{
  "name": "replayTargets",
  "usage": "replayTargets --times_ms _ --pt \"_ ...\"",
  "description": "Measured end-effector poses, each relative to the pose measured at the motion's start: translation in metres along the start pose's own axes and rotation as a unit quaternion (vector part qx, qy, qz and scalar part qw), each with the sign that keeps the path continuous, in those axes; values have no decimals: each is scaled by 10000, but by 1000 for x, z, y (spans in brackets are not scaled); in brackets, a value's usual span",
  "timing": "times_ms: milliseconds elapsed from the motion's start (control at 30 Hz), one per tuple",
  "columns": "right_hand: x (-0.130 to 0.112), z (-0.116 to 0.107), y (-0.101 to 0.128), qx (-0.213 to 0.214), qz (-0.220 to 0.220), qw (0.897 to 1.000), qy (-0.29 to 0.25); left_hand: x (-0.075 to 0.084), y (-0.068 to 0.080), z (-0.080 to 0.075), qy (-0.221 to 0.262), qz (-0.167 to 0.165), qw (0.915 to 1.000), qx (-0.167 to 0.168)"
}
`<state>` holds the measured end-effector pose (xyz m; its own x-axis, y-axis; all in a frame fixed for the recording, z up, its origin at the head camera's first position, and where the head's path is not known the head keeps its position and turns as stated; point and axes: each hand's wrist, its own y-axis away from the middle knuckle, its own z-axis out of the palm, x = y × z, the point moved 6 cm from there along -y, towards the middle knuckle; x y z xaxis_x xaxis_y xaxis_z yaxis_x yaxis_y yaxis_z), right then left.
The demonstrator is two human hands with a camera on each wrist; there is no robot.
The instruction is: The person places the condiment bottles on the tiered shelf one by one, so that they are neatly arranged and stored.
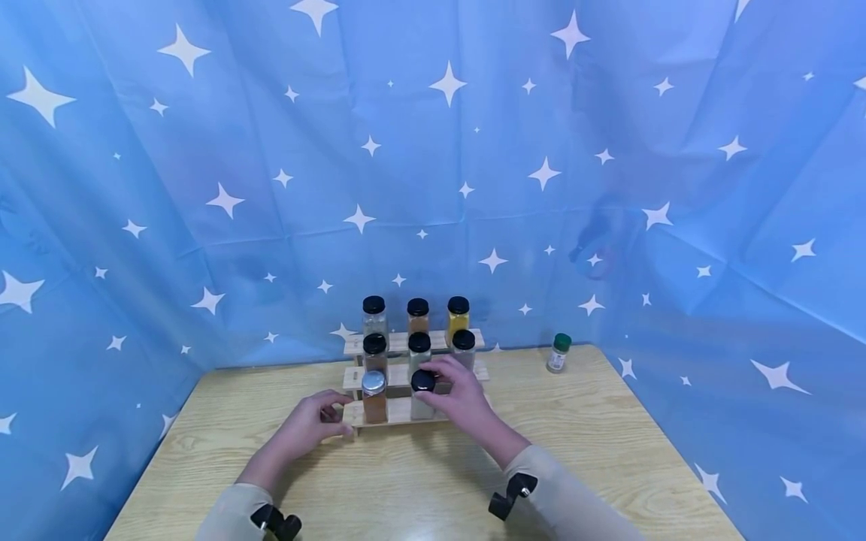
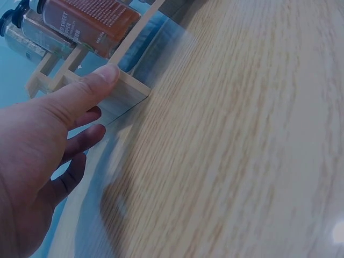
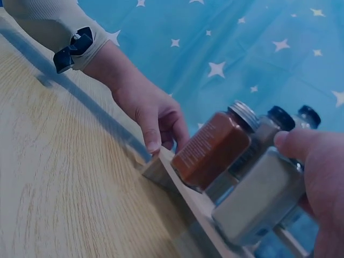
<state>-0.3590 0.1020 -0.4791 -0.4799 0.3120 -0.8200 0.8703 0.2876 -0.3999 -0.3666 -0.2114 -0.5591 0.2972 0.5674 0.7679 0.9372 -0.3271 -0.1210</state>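
My right hand (image 1: 460, 391) grips a spice jar with pale contents (image 3: 260, 199) near its black lid (image 1: 423, 381); the jar's base is at the lowest step of a three-tier wooden spice rack (image 1: 399, 411). My left hand (image 1: 314, 424) holds the left end of that lowest step, its thumb (image 2: 107, 74) on the wood and some fingers hidden behind it. Just right of this hand on the same step stands a silver-lidded jar of red-brown spice (image 1: 374, 398). Several black-lidded jars stand on the two upper steps, among them a yellow one (image 1: 458, 319).
A small green-capped bottle (image 1: 558, 353) stands at the table's back right. The rack is on a light wooden table (image 1: 271, 391), close to a blue star-patterned curtain (image 1: 406, 188) behind it. Beside my right hand is a grey jar (image 1: 464, 349) on the middle step.
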Motion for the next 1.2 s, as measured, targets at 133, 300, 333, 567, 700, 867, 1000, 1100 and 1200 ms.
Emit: replayTargets --times_ms 133,300,333,567,700,867,1000,1100,1200 --pt "5 2 -1 -45 87 9999 23 0 0 0 -2 14 10000 -11" --pt "7 2 -1 -115 121 9999 11 0 0 0 -14 28 10000 3" --pt "8 2 -1 -124 122 9998 -6 0 0 0 -9 31 10000 6" --pt "9 2 0 -117 123 9999 31 0 0 0 20 38 10000 -14" --pt "8 2 0 -107 189 9998 -8 0 0 0 0 34 10000 -12" --pt "6 2 0 -107 236 9997 -48 1 1 0 -23 16 10000 1" --pt "5 3 0 -143 145 9997 -122 1 1 -1 -48 2 10000 6" --pt "4 4 0 -154 64 9998 -100 1 1 -1 -44 -21 10000 -6" --pt "4 4 0 -147 41 9999 7 0 1 -1 -62 -41 10000 0"
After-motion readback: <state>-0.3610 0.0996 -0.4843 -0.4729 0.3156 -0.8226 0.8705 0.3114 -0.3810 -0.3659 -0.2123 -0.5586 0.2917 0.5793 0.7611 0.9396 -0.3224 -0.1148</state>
